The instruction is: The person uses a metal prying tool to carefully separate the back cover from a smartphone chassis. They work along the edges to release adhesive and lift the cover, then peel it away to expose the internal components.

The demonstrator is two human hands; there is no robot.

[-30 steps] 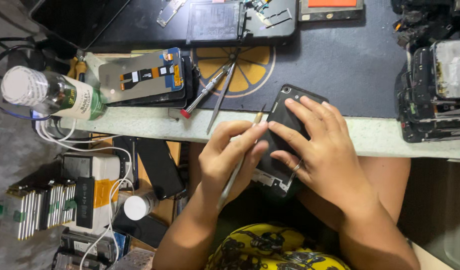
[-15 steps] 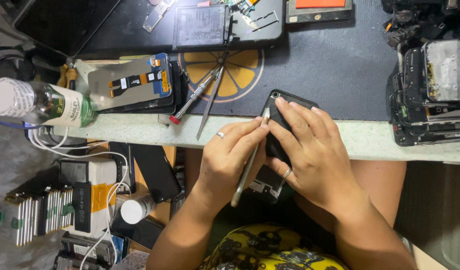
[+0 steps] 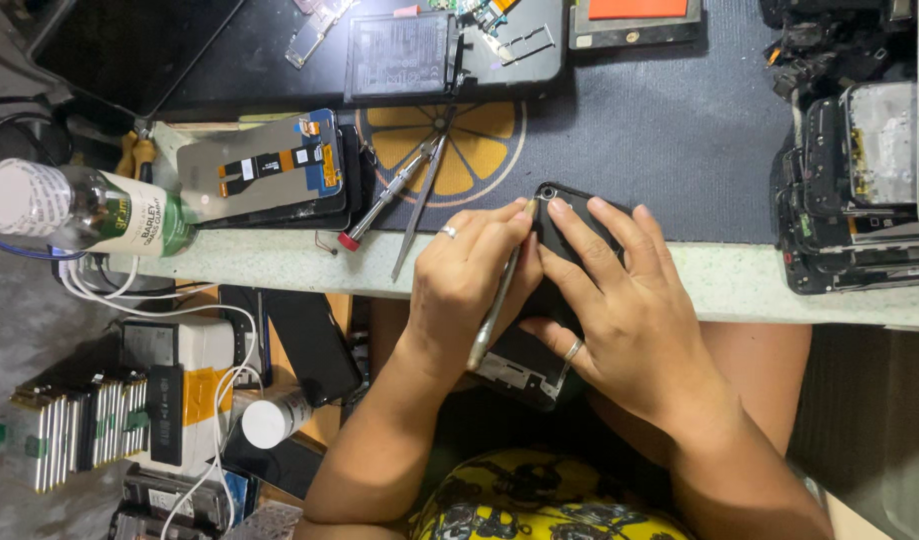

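Observation:
My right hand point(image 3: 619, 300) grips a black phone point(image 3: 569, 215) that is tilted over the counter's front edge, fingers spread across its back. The phone's lower end point(image 3: 519, 370) shows an open frame below my hands. In my left hand point(image 3: 464, 285), which wears a ring, is a thin metal pry tool point(image 3: 497, 300), held like a pen. Its tip rests against the phone's left edge near the camera lens corner.
On the dark mat point(image 3: 659, 130) lie tweezers point(image 3: 419, 215), a red-tipped screwdriver point(image 3: 384, 200) and a display panel with flex cable point(image 3: 259, 170). A bottle point(image 3: 79, 210) lies at the left and stacked phone frames point(image 3: 849, 180) at the right. Battery cells point(image 3: 79, 435) and a white jar point(image 3: 274, 420) sit below the counter.
The tool's tip has slid up along the phone's left edge toward the camera corner. Both hands and the phone have shifted slightly, still in the same grips.

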